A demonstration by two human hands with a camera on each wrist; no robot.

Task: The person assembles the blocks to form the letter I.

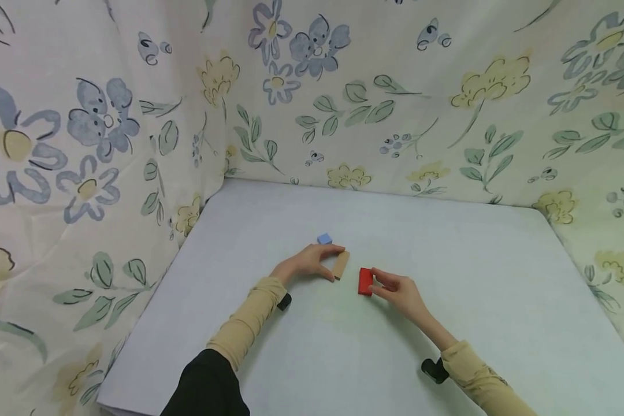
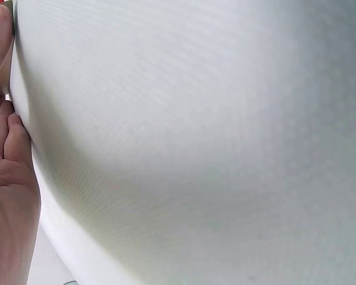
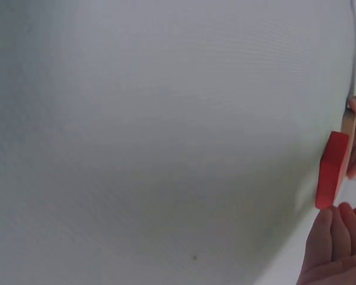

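A thin natural-wood block (image 1: 341, 266) lies on the white table, slightly slanted. My left hand (image 1: 312, 260) pinches it lengthwise, thumb at the near end and fingers at the far end. Just to its right is a red rectangular block (image 1: 365, 281), apart from the wooden one. My right hand (image 1: 403, 294) holds this red block from its right side between thumb and fingers. Seen from the right wrist, fingertips meet one end of the red block (image 3: 332, 169); the thumb is out of that view. A small blue block (image 1: 325, 238) sits just beyond my left hand, touched by neither hand.
The white tabletop (image 1: 499, 277) extends around the blocks. Flowered cloth (image 1: 343, 104) hangs along its back and sides. Black wrist devices (image 1: 435, 370) sit at both of my sleeves, close above the table.
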